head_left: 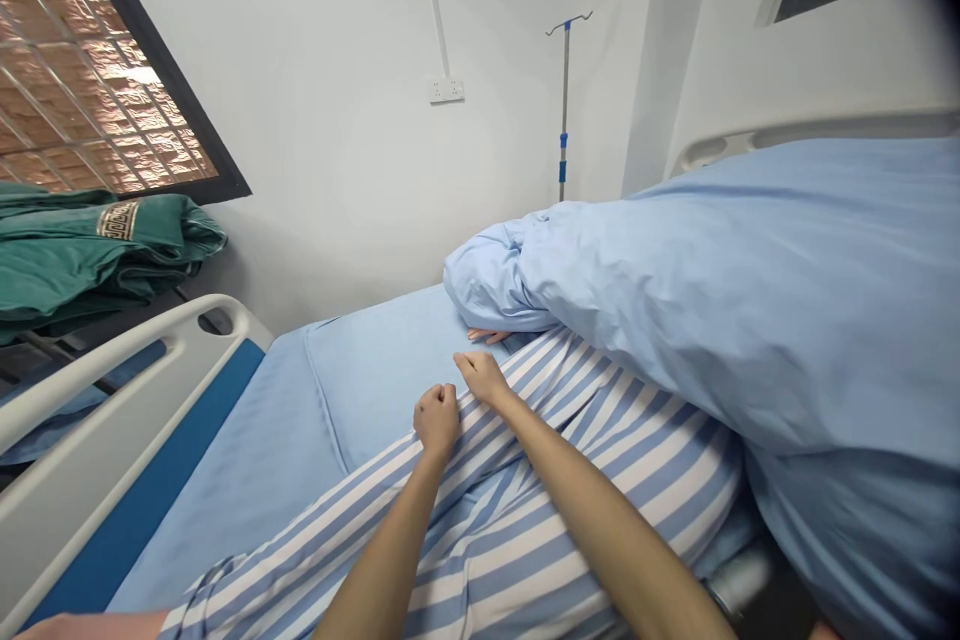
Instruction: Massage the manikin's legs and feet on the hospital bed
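Observation:
Blue-and-white striped trousers (pixel 600 510) cover the legs of a figure lying on the bed. Both of my hands rest at the far edge of the farther trouser leg, curled into fists. My left hand (pixel 436 418) sits lower down the leg, and my right hand (pixel 482 377) is a little farther up, beside it. What the fingers hold, if anything, is hidden inside the fists. A light blue quilt (pixel 720 290) lies bunched over the upper body. From under its edge some fingers (pixel 487 335) of the lying figure show, close to my right hand.
The bed's blue sheet (pixel 375 360) spreads beyond the legs. A white and blue footboard (pixel 202 320) stands at left, with green folded cloth (pixel 112 240) behind it. An IV pole (pixel 565 110) stands by the wall. The headboard (pixel 795 130) is at right.

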The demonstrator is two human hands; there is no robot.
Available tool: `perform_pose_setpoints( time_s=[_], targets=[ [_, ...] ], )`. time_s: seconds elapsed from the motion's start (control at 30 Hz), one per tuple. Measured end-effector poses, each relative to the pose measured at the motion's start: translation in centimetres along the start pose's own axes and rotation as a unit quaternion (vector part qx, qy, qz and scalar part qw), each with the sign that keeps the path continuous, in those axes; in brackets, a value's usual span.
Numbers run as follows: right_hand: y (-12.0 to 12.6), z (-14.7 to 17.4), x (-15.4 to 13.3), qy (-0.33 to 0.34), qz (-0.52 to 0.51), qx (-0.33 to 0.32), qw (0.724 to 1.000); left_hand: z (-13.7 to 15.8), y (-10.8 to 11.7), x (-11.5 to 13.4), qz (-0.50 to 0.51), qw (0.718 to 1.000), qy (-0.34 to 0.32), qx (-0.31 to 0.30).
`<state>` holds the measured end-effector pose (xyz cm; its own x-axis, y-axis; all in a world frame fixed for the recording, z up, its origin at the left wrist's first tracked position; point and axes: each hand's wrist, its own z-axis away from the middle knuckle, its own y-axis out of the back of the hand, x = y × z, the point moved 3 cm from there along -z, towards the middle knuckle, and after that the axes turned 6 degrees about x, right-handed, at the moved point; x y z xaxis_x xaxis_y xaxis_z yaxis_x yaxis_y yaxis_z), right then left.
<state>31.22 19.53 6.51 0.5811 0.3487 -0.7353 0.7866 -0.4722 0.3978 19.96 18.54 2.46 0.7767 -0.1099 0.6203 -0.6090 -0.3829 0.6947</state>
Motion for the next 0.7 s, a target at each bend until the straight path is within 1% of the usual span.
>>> perform_pose_setpoints(
  time_s=[0.13,0.2,0.27,0.37,0.5,0.57,0.6,0.7],
  targets=[
    [-0.8,1.3,2.1,-0.009,0.008,-0.015,1.000,0.0,0.0,0.1,0.009,1.000,-0.010,-0.012],
    [-0.8,1.4,2.4,-0.008,-0.004,-0.012,1.000,-0.3,0.1,0.4,0.032,0.999,-0.012,-0.022],
    [-0.7,1.2,2.3,-0.012,-0.013,-0.005,1.000,-0.9,0.3,0.9,0.067,0.997,0.003,-0.023],
    [-0.6,1.1,2.3,-0.026,-0.019,0.005,0.999,-2.0,0.3,2.1,0.130,0.991,0.020,-0.006],
    [-0.5,0.9,2.7,-0.044,-0.040,0.007,0.998,-2.9,-0.5,4.4,0.193,0.980,-0.006,0.036],
    [-0.5,0.8,3.0,-0.054,-0.053,0.015,0.997,-2.7,-1.2,4.9,0.180,0.982,-0.010,0.047],
    [-0.5,0.8,3.2,-0.060,-0.059,0.025,0.996,-2.5,-1.6,4.9,0.157,0.987,-0.007,0.045],
    [-0.6,0.8,3.3,-0.078,-0.057,0.056,0.994,-1.9,-2.6,4.5,0.059,0.998,-0.011,0.009]
  ],
)
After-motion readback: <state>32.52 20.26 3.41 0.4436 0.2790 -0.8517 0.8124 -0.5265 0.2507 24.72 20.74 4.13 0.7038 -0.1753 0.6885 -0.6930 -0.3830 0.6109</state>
